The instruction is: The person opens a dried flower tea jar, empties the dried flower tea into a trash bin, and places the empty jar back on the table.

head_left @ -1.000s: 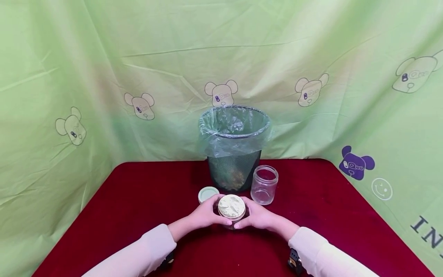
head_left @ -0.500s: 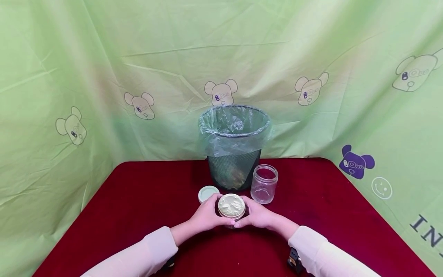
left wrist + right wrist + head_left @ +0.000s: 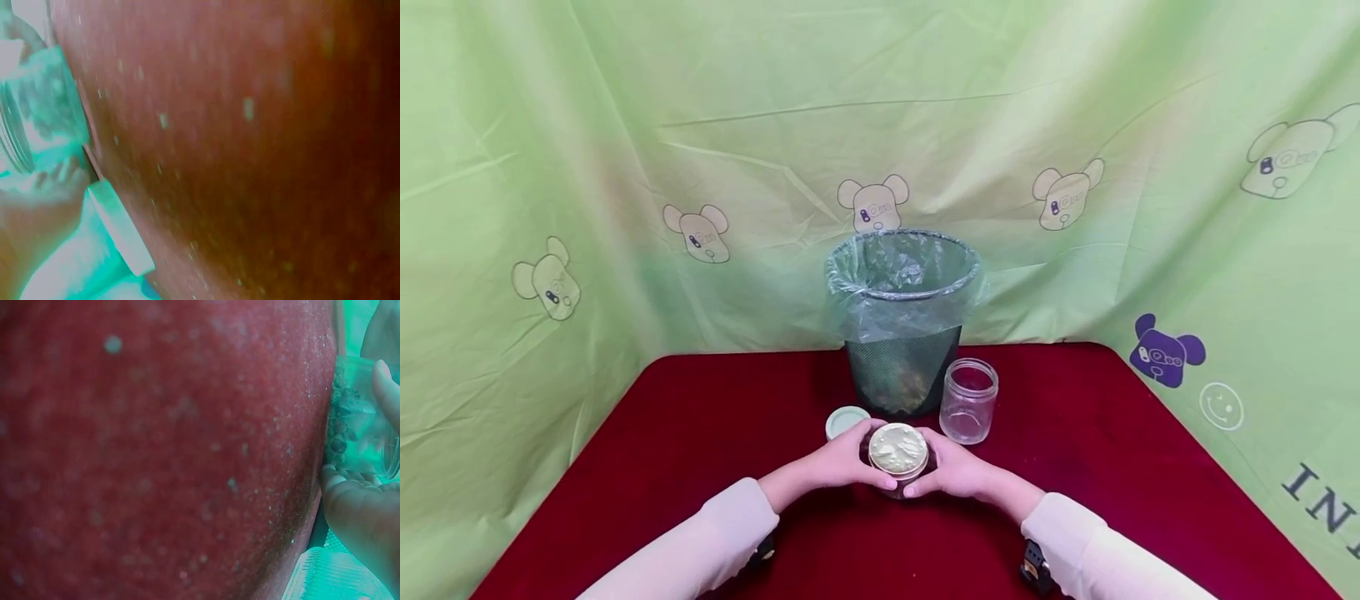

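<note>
In the head view a small clear jar (image 3: pixel 913 478) stands between my two hands near the table's middle. Its top is covered by a crinkled pale layer, and dark pieces show low inside the jar (image 3: pixel 340 428) in the right wrist view. My left hand (image 3: pixel 838 463) grips its left side, while the right hand (image 3: pixel 957 468) holds the opposite side; both thumbs lie across the front. Behind the left hand rests a round pale green lid (image 3: pixel 847 420), partly hidden. A larger uncovered glass jar (image 3: pixel 968 408) stands upright behind my right hand.
At the back of the table, a dark mesh wastebasket (image 3: pixel 901 367) is lined with a clear plastic bag (image 3: pixel 898 315). The tabletop (image 3: pixel 722 425) wears a dark red cloth. A green curtain (image 3: pixel 760 67) printed with bear heads surrounds it.
The jar and both hands stay nearly in place. My thumbs, close together half a second ago, are now slightly apart. The whole head view has shifted a little.
</note>
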Tool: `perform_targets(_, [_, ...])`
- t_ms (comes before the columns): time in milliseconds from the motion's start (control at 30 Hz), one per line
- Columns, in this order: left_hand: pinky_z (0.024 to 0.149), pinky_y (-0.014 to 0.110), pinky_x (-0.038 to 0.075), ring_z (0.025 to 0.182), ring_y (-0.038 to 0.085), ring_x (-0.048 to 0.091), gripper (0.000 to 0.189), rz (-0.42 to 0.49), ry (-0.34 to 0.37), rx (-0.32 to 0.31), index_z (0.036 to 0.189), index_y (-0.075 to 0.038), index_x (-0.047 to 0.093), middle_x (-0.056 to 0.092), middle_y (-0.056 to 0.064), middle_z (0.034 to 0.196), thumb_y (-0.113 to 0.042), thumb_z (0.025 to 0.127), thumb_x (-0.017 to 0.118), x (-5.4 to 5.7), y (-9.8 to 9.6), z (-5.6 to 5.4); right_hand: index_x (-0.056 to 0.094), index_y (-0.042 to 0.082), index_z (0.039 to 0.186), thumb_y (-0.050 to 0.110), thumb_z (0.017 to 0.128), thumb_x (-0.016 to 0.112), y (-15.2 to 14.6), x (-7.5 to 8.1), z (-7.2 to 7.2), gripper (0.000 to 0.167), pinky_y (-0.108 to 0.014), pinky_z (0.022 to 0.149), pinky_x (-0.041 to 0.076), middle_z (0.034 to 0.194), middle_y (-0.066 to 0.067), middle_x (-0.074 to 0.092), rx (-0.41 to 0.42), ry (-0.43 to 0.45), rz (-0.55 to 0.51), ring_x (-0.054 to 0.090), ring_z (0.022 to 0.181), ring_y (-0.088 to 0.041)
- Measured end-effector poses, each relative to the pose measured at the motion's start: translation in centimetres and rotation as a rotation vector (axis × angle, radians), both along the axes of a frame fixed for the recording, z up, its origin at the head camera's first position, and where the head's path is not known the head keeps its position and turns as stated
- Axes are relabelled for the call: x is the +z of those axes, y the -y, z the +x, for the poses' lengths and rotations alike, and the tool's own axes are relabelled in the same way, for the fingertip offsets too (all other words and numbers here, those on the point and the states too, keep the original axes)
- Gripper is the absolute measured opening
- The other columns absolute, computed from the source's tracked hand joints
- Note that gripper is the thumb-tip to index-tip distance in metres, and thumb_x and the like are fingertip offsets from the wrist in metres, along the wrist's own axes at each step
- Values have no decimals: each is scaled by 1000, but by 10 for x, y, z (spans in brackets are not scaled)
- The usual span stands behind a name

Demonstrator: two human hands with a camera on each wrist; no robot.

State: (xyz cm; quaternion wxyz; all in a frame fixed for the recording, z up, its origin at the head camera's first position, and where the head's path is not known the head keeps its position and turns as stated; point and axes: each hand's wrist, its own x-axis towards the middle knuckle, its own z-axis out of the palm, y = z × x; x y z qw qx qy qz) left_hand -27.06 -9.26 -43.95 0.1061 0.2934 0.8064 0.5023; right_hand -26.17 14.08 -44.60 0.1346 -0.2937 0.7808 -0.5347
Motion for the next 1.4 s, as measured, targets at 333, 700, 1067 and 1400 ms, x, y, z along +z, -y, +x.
perform_targets(333, [102, 28, 38, 122, 19, 50, 79, 57, 147, -214, 140, 7, 36, 54, 12, 131, 2, 75, 80, 3, 9, -22, 45, -5, 131, 7, 72, 85, 1, 1, 1, 72, -24, 97, 39, 120, -7, 60, -4, 14, 0, 53, 115, -22])
perform_targets(700, [100, 26, 41, 117, 15, 54, 71, 66, 127, -182, 136, 3, 45, 59, 7, 125, 0, 75, 81, 0, 8, -19, 45, -5, 132, 6, 71, 85, 2, 3, 3, 74, -25, 97, 39, 119, -7, 60, -26, 16, 6, 53, 115, -23])
perform_targets(1067, [95, 28, 43, 110, 13, 58, 69, 21, 39, 24, 131, -3, 50, 62, 1, 117, -16, 73, 86, -1, -1, 1, 45, -3, 132, 9, 72, 85, 0, 2, 1, 73, -24, 97, 39, 120, -7, 60, -22, 2, 19, 54, 114, -20])
perform_targets(1400, [91, 37, 46, 105, 16, 58, 79, -124, -167, 274, 126, -6, 53, 61, -2, 110, -44, 66, 88, -5, -11, 22, 47, -2, 131, 8, 72, 85, 0, 0, 1, 71, -24, 96, 39, 120, -7, 61, -12, 18, -3, 54, 114, -20])
